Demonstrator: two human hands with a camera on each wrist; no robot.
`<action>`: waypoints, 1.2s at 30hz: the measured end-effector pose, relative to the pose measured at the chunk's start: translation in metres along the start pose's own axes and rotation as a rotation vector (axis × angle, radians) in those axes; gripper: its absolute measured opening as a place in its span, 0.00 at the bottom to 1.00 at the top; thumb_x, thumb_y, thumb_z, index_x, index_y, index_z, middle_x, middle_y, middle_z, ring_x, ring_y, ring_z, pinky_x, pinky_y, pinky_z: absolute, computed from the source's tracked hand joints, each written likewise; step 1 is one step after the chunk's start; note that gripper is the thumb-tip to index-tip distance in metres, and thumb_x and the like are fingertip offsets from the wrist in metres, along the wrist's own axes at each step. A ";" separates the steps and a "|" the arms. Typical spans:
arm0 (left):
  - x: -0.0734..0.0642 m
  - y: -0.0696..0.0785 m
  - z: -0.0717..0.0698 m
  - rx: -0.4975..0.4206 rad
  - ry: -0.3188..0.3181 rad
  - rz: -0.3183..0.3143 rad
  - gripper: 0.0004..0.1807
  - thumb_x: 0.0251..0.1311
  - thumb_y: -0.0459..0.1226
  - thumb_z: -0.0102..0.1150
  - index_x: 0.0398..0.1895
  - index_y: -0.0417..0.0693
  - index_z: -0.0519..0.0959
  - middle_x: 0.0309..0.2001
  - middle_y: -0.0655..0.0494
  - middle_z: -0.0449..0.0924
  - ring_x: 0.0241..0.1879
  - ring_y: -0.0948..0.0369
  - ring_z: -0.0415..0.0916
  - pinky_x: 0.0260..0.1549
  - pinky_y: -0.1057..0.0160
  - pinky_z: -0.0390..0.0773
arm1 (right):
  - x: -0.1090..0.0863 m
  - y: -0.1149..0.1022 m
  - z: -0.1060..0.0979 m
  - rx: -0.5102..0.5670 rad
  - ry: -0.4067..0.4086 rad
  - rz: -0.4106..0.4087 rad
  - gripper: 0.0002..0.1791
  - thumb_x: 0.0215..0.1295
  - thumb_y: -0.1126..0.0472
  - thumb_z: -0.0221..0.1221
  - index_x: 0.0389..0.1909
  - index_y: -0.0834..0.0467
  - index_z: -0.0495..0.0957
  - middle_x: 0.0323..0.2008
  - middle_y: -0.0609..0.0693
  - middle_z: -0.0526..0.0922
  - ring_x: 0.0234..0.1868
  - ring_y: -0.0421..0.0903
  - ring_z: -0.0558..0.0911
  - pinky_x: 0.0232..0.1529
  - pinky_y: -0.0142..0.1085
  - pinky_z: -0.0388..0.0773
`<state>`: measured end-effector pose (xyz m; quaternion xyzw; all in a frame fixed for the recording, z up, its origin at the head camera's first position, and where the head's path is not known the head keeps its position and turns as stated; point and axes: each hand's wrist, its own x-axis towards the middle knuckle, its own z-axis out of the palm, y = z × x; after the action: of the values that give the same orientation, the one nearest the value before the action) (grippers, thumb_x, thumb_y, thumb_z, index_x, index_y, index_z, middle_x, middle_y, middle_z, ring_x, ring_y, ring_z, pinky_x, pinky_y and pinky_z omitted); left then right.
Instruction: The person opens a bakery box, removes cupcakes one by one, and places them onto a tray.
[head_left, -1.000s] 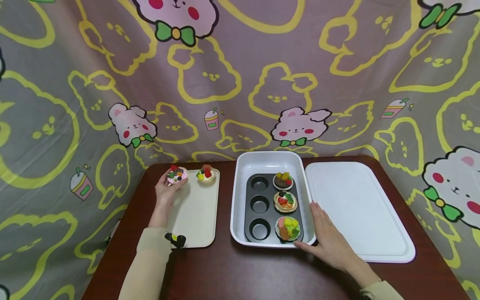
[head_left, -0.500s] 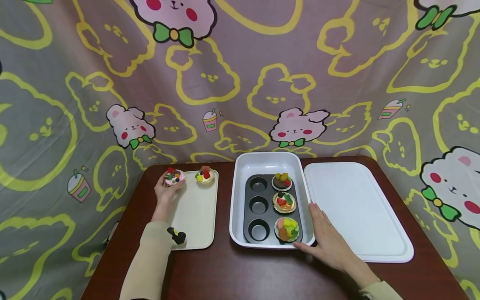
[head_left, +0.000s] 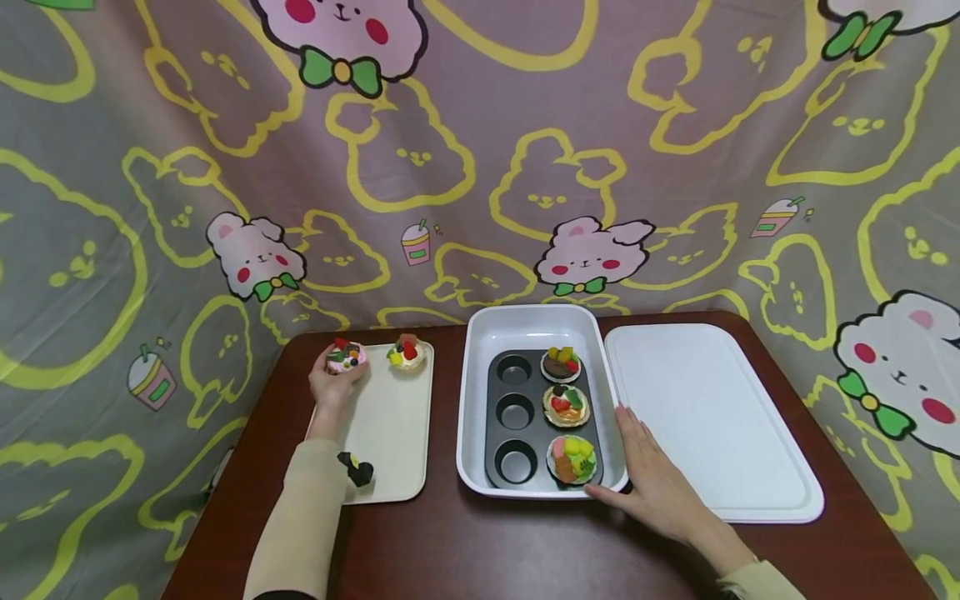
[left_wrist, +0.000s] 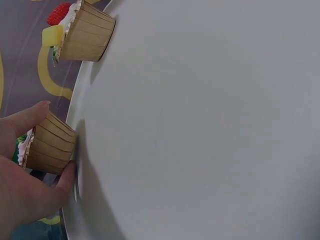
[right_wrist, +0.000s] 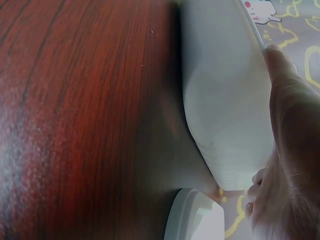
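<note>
In the head view my left hand (head_left: 335,390) holds a pink-frosted cupcake (head_left: 346,359) at the far left corner of a cream tray (head_left: 390,429). Thumb and fingers curl round its brown paper cup (left_wrist: 50,143) in the left wrist view. A second cupcake (head_left: 406,354), with white cream and fruit, stands on the tray to its right. My right hand (head_left: 660,487) rests against the near right corner of a white bin (head_left: 467,400), its fingers straight along the side and its thumb at the front. Inside the bin lies a dark muffin pan (head_left: 498,446).
Three fruit-topped cakes, a chocolate one (head_left: 561,367), a cream one (head_left: 566,406) and a green one (head_left: 572,460), fill the pan's right column. A white lid or tray (head_left: 712,417) lies right of the bin. Patterned cloth (head_left: 450,167) hangs behind the brown table (head_left: 465,546).
The head view has shifted slightly. My left hand stays at the tray's far left corner with the pink cupcake, and my right hand stays at the bin's corner.
</note>
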<state>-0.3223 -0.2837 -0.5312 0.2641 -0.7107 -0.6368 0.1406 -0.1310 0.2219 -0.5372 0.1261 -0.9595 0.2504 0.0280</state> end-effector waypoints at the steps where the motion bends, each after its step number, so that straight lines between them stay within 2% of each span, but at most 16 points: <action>1: 0.000 0.000 0.000 0.003 0.003 -0.001 0.47 0.62 0.25 0.75 0.84 0.42 0.66 0.84 0.39 0.64 0.84 0.44 0.61 0.85 0.47 0.63 | 0.000 0.000 0.000 0.004 -0.003 0.002 0.74 0.61 0.27 0.72 0.90 0.63 0.41 0.87 0.70 0.52 0.86 0.71 0.57 0.80 0.70 0.64; 6: 0.000 0.000 0.001 0.017 0.002 0.003 0.47 0.62 0.25 0.75 0.84 0.41 0.65 0.85 0.39 0.63 0.85 0.43 0.60 0.86 0.47 0.62 | -0.001 0.000 0.000 -0.002 -0.002 0.004 0.73 0.61 0.28 0.72 0.89 0.64 0.42 0.87 0.71 0.53 0.86 0.71 0.58 0.80 0.70 0.64; 8: 0.001 -0.001 0.001 0.028 0.004 0.008 0.47 0.62 0.25 0.76 0.84 0.41 0.66 0.84 0.38 0.64 0.85 0.43 0.60 0.86 0.47 0.61 | -0.002 0.001 0.001 0.000 0.000 0.005 0.73 0.62 0.28 0.72 0.90 0.63 0.42 0.87 0.71 0.53 0.86 0.71 0.58 0.83 0.66 0.61; 9: 0.001 -0.001 0.000 0.035 0.005 0.013 0.46 0.62 0.25 0.76 0.83 0.40 0.66 0.84 0.37 0.65 0.85 0.43 0.61 0.86 0.47 0.60 | -0.002 0.001 0.002 0.002 0.001 0.004 0.73 0.62 0.28 0.72 0.90 0.63 0.42 0.87 0.71 0.53 0.86 0.71 0.58 0.87 0.60 0.57; 12: 0.002 -0.003 -0.001 0.063 0.007 0.032 0.45 0.61 0.27 0.77 0.82 0.38 0.68 0.82 0.36 0.67 0.84 0.42 0.62 0.87 0.46 0.59 | -0.002 0.001 0.002 0.008 -0.003 0.009 0.73 0.62 0.28 0.71 0.90 0.62 0.41 0.87 0.70 0.52 0.87 0.70 0.57 0.88 0.57 0.54; 15: 0.003 -0.005 -0.002 0.106 0.011 0.053 0.44 0.61 0.28 0.78 0.80 0.37 0.69 0.81 0.35 0.69 0.83 0.40 0.64 0.86 0.44 0.60 | -0.002 0.001 0.002 0.003 -0.004 0.008 0.73 0.61 0.27 0.72 0.90 0.62 0.41 0.87 0.70 0.52 0.86 0.71 0.58 0.86 0.61 0.58; 16: 0.003 -0.006 -0.002 0.127 0.013 0.061 0.44 0.61 0.29 0.79 0.80 0.37 0.69 0.80 0.34 0.69 0.82 0.40 0.65 0.85 0.44 0.61 | -0.002 0.000 0.002 0.000 -0.005 0.009 0.74 0.61 0.27 0.72 0.90 0.62 0.41 0.87 0.71 0.52 0.86 0.71 0.58 0.82 0.67 0.62; 23: 0.002 -0.009 -0.006 0.376 0.038 0.134 0.43 0.62 0.39 0.80 0.78 0.38 0.71 0.75 0.33 0.74 0.76 0.38 0.70 0.81 0.41 0.66 | -0.001 0.001 0.002 -0.005 0.000 0.003 0.73 0.61 0.28 0.73 0.90 0.63 0.42 0.87 0.72 0.53 0.86 0.72 0.59 0.79 0.70 0.64; 28: 0.001 -0.009 -0.013 0.566 0.017 0.205 0.43 0.64 0.47 0.76 0.76 0.35 0.70 0.75 0.32 0.69 0.75 0.36 0.67 0.80 0.37 0.65 | 0.000 0.001 0.002 -0.009 0.000 0.003 0.74 0.61 0.28 0.72 0.90 0.63 0.41 0.87 0.72 0.52 0.85 0.72 0.59 0.80 0.70 0.64; 32: 0.002 -0.008 -0.018 0.707 -0.017 0.252 0.46 0.68 0.54 0.72 0.78 0.33 0.68 0.81 0.30 0.61 0.81 0.34 0.59 0.82 0.33 0.61 | 0.000 0.002 0.002 -0.014 -0.004 0.007 0.74 0.61 0.27 0.72 0.90 0.63 0.40 0.87 0.72 0.52 0.86 0.72 0.58 0.80 0.70 0.64; 36: 0.005 -0.009 -0.021 0.850 -0.047 0.311 0.50 0.70 0.59 0.66 0.80 0.30 0.65 0.85 0.26 0.53 0.87 0.33 0.46 0.87 0.33 0.49 | 0.000 0.002 0.002 -0.013 -0.003 0.005 0.75 0.60 0.27 0.72 0.90 0.62 0.40 0.87 0.72 0.52 0.85 0.72 0.59 0.79 0.70 0.65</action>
<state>-0.3135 -0.3050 -0.5374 0.1739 -0.9433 -0.2655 0.0972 -0.1311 0.2222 -0.5401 0.1236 -0.9615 0.2441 0.0269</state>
